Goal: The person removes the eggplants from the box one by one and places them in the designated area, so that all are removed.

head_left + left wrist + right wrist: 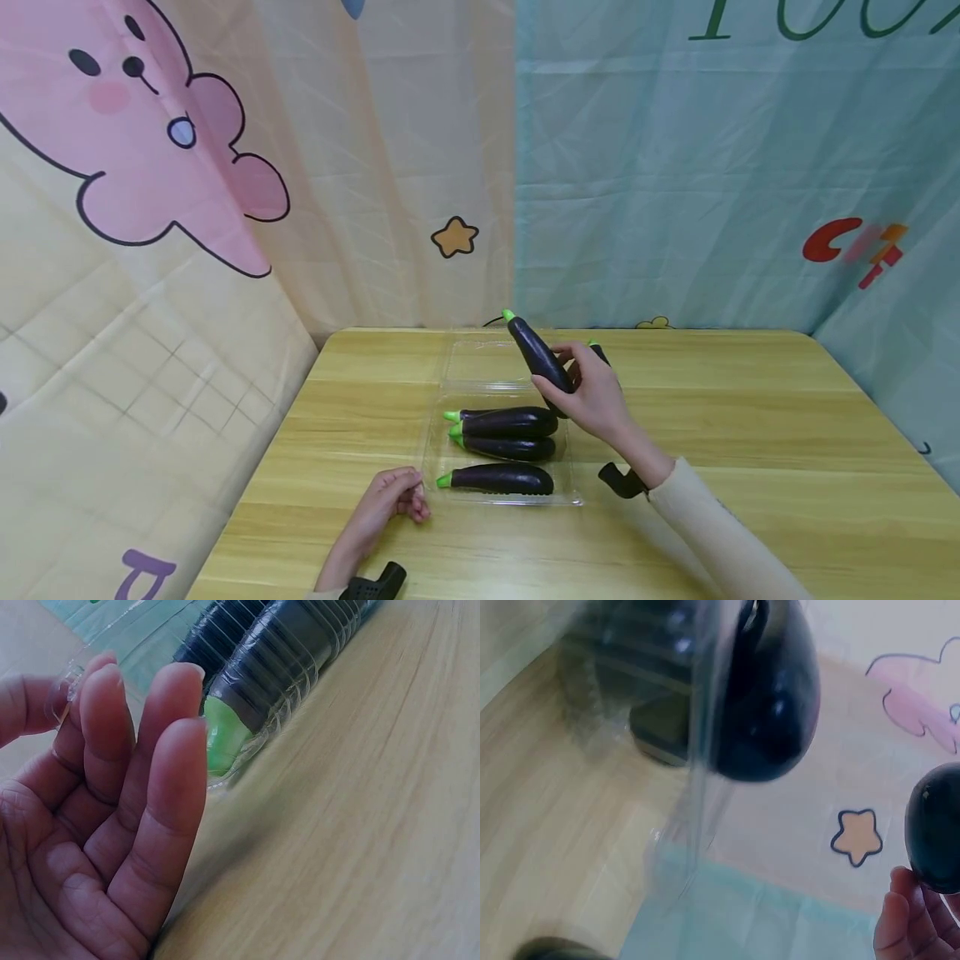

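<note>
Right hand (588, 392) grips an eggplant (538, 354) by its thick end, tilted, stem up, at the far right of the clear container (564, 492). Smooth skin and an end-only grip could let it swivel or slip. A second eggplant (598, 352), mostly hidden, shows behind that hand; whether it is also held cannot be confirmed. Left hand (390, 496) pinches the container's near left edge; should that loosen, the thin plastic could skid along the bench (712, 417).
</note>
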{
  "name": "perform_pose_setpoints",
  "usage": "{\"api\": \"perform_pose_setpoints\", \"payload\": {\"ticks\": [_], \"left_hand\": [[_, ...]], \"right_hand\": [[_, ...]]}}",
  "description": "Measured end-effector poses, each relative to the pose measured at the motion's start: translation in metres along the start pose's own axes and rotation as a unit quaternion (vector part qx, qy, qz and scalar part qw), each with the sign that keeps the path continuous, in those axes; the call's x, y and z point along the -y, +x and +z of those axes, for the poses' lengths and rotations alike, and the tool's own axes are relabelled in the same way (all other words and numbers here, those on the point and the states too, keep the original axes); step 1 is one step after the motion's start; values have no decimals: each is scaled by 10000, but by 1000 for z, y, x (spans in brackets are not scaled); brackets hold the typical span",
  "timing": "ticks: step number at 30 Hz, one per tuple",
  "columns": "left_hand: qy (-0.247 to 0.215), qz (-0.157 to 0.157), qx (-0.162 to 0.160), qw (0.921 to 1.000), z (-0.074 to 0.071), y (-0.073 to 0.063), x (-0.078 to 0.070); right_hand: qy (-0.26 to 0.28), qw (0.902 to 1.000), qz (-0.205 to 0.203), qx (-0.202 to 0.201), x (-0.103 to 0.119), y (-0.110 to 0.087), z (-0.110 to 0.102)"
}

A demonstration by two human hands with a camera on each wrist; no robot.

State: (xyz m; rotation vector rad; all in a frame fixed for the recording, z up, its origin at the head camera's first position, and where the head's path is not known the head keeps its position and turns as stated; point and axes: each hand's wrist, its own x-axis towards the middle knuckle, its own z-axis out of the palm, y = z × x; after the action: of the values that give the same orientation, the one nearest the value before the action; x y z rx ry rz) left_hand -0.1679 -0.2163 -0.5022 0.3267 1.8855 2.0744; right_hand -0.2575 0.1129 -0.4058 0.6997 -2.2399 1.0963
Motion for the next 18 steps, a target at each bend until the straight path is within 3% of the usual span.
{"api": "perform_pose_setpoints", "payload": {"ticks": [18], "left_hand": [[19,-28,-34,10000,1,-1,-2]], "right_hand": [[6,9924,830,-911,-38,-4,-15]]}}
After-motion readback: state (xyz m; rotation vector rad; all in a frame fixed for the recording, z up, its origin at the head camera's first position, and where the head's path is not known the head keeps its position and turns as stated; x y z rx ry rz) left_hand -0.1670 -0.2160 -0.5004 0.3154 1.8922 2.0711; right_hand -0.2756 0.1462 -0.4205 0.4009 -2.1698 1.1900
